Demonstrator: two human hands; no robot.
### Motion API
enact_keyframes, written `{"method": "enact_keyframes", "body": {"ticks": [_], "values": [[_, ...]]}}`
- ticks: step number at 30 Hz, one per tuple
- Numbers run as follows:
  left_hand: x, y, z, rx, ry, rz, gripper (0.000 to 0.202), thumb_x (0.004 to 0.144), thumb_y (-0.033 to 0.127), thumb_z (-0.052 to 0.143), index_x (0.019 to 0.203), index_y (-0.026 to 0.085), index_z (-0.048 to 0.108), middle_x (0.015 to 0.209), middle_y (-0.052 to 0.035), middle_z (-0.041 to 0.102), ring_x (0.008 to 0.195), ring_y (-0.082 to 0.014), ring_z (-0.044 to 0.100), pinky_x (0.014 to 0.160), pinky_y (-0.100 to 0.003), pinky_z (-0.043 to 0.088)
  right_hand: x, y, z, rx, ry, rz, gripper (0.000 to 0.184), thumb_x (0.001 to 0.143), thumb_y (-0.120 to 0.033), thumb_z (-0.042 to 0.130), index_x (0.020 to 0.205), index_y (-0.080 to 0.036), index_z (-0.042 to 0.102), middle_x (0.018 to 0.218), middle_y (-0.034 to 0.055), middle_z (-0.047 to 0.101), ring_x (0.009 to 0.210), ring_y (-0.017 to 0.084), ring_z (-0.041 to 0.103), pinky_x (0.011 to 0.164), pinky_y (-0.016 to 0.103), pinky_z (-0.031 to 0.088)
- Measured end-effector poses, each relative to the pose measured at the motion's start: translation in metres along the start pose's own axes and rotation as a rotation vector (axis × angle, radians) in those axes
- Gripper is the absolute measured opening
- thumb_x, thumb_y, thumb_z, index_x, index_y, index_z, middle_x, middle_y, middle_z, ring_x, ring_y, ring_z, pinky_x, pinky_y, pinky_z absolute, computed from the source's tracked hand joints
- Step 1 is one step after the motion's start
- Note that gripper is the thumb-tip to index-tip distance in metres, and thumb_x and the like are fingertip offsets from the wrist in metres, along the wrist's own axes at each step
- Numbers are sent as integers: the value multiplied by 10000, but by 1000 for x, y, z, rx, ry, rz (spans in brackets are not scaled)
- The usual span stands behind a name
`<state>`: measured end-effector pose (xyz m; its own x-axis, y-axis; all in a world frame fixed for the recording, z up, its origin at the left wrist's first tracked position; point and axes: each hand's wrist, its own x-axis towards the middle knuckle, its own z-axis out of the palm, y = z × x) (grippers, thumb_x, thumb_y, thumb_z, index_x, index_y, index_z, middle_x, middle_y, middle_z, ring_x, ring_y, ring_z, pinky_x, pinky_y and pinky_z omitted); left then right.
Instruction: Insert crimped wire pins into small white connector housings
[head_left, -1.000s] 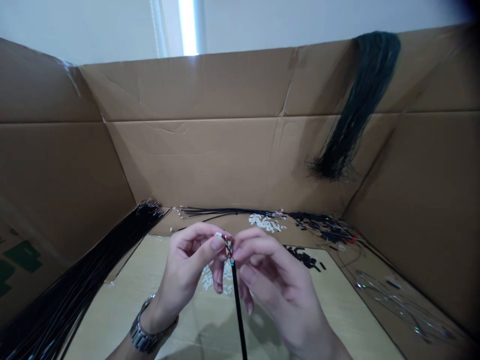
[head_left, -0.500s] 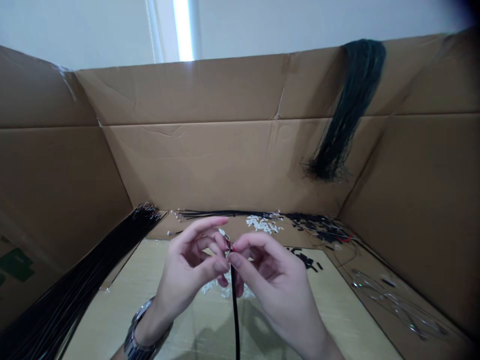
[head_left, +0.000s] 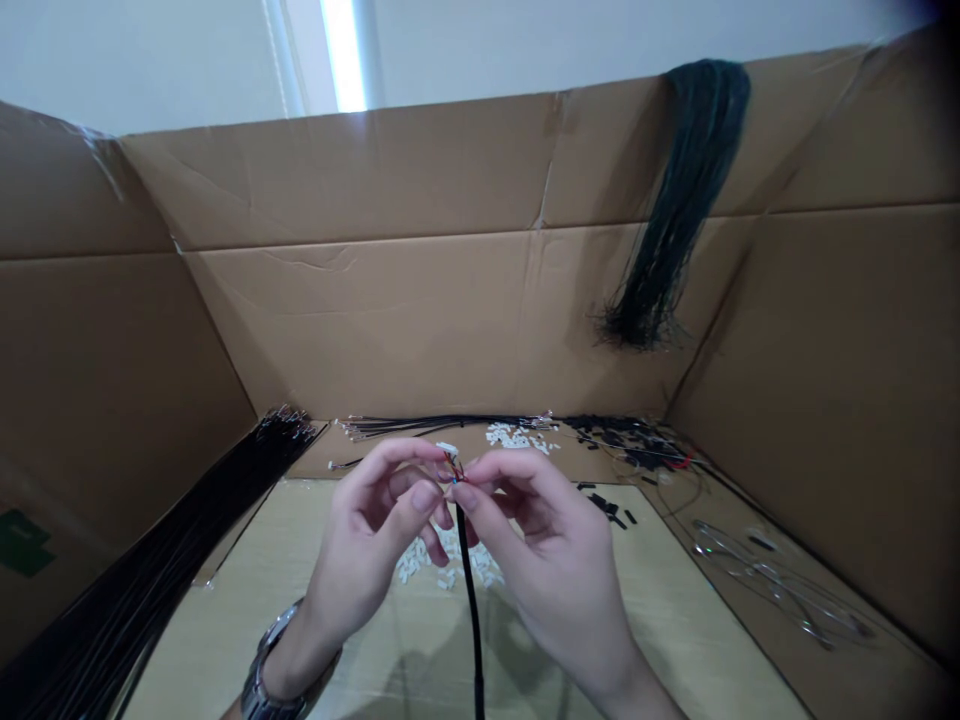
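A black cable (head_left: 470,600) hangs down between my hands, with thin coloured wires (head_left: 454,467) fanning out of its upper end. At the tips of these wires sits a small white connector (head_left: 447,449). My right hand (head_left: 551,530) pinches the wires just above the black jacket between thumb and index finger. My left hand (head_left: 367,540) has its index fingertip against the connector, its thumb apart and other fingers curled behind the wires; their exact contact is partly hidden. Loose white connectors (head_left: 450,560) lie on the board below.
A thick bundle of black cables (head_left: 172,540) runs along the left side. More cables (head_left: 442,425), a white connector pile (head_left: 514,437) and black tube pieces (head_left: 630,440) lie at the back. Dark green strands (head_left: 686,190) hang over the cardboard wall (head_left: 360,300). Clear looped strands (head_left: 772,580) lie right.
My left index finger has come down to the white connector, which now shows more plainly with its coloured wires. My right hand keeps its pinch. The view has shifted slightly.
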<state>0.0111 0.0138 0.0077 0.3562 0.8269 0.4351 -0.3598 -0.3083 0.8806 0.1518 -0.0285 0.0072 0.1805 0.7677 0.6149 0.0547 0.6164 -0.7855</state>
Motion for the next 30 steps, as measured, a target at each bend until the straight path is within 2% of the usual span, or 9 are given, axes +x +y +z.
{"method": "enact_keyframes", "body": {"ticks": [5,10,14,19,23,28,30], "values": [[1,4,4,97,35,7,173,852,274,763,992,189,705,713,11,684,554,-95,649,519,-169,595,1,5,3,-181,41,-152,195,914,-77,613,951,-269,625,810,-73,666,736,56,647,681,135,539],[1,2,3,142,118,38,125,831,249,780,901,175,706,741,8,684,565,-95,643,510,-173,596,-1,5,5,-237,-37,-222,201,944,-48,543,934,-229,630,844,-33,628,753,75,619,665,171,523],[3,3,4,159,122,35,87,888,248,718,878,163,702,711,-1,677,580,-117,658,489,-195,606,0,6,4,-231,-15,-178,178,940,-69,567,922,-231,639,858,-34,646,754,71,623,673,165,528],[5,2,3,131,115,58,120,903,209,695,802,148,677,736,-7,675,559,-106,672,481,-182,595,2,5,4,-108,54,-30,147,908,-136,648,958,-275,638,828,-67,684,722,55,670,638,115,548],[9,-4,-1,62,31,98,118,910,215,683,812,151,663,767,-7,655,521,-98,653,428,-182,568,1,1,4,13,104,36,163,878,-147,682,979,-270,645,826,-50,682,725,71,701,615,109,577],[14,-7,-9,60,-115,-89,146,926,276,666,852,158,623,688,4,631,530,-113,642,486,-206,568,-3,-1,4,136,43,113,166,912,-186,668,1042,-289,652,821,-42,660,653,83,703,590,150,598],[14,-2,-12,111,-120,-96,125,917,281,675,902,162,638,712,-5,643,552,-118,640,507,-210,571,-5,-2,4,177,-2,154,173,924,-199,657,1062,-303,648,821,-45,639,606,81,686,543,159,591]]}}
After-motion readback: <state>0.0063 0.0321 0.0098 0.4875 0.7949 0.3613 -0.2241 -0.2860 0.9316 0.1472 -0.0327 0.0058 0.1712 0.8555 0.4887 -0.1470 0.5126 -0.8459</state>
